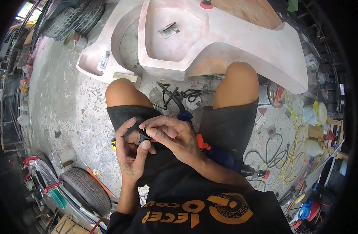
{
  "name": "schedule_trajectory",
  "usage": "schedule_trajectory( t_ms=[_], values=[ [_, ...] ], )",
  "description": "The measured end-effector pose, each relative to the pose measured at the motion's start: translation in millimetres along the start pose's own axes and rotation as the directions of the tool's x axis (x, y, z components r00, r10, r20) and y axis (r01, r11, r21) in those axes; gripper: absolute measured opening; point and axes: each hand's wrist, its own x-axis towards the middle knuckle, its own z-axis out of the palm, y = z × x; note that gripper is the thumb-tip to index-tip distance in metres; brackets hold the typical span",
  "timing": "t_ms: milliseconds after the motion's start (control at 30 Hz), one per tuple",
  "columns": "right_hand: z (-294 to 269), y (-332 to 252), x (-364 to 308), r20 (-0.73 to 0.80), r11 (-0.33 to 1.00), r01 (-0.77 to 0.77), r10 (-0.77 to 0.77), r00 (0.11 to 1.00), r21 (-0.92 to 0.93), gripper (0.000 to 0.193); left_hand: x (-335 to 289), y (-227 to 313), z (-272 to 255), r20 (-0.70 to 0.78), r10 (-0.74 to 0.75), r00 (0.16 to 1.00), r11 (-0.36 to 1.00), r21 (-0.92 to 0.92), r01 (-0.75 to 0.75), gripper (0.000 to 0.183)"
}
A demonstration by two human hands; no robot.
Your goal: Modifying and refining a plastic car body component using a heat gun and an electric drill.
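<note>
Above my lap, both hands meet around a small black piece (144,135), its kind too small to make out. A thin reddish-brown bit shows at its top. My left hand (131,156) pinches the piece from below, thumb against it. My right hand (175,137) grips its upper side between thumb and fingers. Beneath my right forearm, a blue corded power tool (222,155) lies across my lap, partly hidden. Its black chuck end (247,170) points right, with a red tip. An orange-red part (202,142) shows beside my right wrist.
A large pale moulded panel (261,50) stands ahead of my knees, with a small packet (169,31) in its recess. Black cable (179,95) lies between my legs; a yellow hose (294,156) coils at right. A tyre (85,191) and a can (64,157) are at left.
</note>
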Motion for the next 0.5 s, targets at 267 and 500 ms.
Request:
schedule_trajectory(
  t_ms=[267, 500],
  values=[
    [2, 8, -1, -0.105, 0.976, 0.059, -0.038, 0.994, 0.211, 0.015, -5, -7, 1, 0.071, -0.014, 0.997, 1.000, 0.010, 0.013, 0.057],
    [-4, 18, 4, -0.136, 0.888, 0.074, -0.014, 0.991, 0.453, 0.019, -8, -20, 11, -0.006, 0.163, 0.987, 0.960, 0.233, -0.157, 0.060]
  ],
)
